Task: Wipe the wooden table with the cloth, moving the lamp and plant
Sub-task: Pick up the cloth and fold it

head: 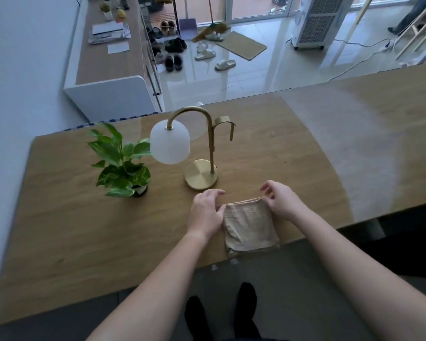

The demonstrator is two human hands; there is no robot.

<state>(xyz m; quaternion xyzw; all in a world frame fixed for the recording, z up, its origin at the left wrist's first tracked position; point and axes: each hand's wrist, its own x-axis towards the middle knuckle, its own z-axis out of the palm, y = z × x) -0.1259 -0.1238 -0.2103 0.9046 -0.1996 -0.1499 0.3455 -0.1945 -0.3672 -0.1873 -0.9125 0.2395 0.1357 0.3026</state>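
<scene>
The folded cloth (250, 225) lies at the desk's (84, 230) near edge. The right hand (280, 203) pinches its far corner and the left hand (205, 212) rests relaxed fingers (217, 193) against it, nearer the lamp base (201, 177) just beyond.

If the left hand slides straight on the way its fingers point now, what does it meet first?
Probably the lamp base, just beyond the left hand on the table. The fingers aim a little right of its middle, so they may only catch its right edge.
</scene>
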